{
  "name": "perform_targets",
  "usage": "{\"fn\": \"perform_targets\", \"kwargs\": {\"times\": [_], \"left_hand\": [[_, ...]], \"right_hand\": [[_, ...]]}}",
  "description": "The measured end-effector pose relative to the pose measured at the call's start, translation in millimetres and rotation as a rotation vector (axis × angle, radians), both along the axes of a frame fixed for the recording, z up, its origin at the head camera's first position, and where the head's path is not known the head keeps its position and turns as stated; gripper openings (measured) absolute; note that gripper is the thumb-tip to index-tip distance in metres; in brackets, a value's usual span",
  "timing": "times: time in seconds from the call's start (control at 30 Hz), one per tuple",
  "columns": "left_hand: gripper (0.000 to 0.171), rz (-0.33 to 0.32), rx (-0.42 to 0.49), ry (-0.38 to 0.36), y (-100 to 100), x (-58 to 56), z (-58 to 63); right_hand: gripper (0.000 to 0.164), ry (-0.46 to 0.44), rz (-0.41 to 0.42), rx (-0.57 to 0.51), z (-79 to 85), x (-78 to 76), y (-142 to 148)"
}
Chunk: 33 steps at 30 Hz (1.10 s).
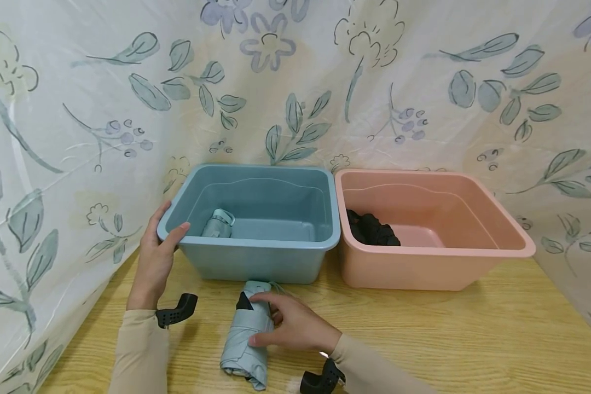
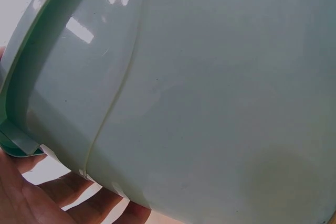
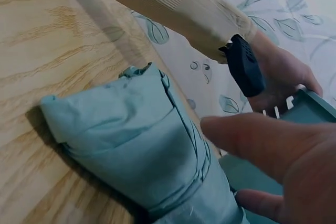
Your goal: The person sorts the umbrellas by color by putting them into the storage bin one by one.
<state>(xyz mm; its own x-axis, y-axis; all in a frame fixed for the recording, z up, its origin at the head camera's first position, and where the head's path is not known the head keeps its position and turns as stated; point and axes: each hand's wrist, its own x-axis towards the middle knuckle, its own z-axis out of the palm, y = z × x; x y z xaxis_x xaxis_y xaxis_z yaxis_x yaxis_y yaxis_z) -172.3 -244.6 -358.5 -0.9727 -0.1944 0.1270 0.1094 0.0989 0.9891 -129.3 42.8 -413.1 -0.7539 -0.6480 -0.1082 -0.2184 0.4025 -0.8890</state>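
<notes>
My left hand (image 1: pixel 152 262) grips the left front corner of the blue plastic bin (image 1: pixel 256 262), with the thumb over the rim. In the left wrist view its fingers (image 2: pixel 100 203) lie against the bin's outer wall. A folded pale blue umbrella (image 1: pixel 246 350) lies on the table in front of that bin. My right hand (image 1: pixel 295 325) is at the umbrella's right side, index finger and thumb spread apart over it. The right wrist view shows the umbrella's bunched fabric (image 3: pixel 126 135) beside the thumb (image 3: pixel 247 135), with no fingers wrapped round it.
Inside the blue bin is a small light blue bottle-like item (image 1: pixel 219 224) with a loop. A pink bin (image 1: pixel 404 271) stands close on the right and contains a dark crumpled item (image 1: pixel 371 230). Flowered sheeting (image 1: pixel 295 82) hangs behind and beside the wooden table (image 1: pixel 423 328).
</notes>
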Motion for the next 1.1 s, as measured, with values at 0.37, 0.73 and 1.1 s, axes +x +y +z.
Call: {"fn": "perform_targets", "kwargs": {"times": [0.37, 0.73, 1.1], "left_hand": [[0.070, 0.009, -0.020, 0.004, 3, 0.1, 1.4], [0.070, 0.013, -0.017, 0.005, 5, 1.0, 2.7], [0.070, 0.015, -0.024, 0.004, 6, 1.5, 3.7]], "right_hand": [[0.074, 0.078, -0.057, 0.237, 6.6, 0.9, -21], [0.078, 0.214, -0.033, 0.407, 13.8, 3.7, -37], [0.070, 0.101, -0.007, 0.304, 12.1, -1.1, -38]]}}
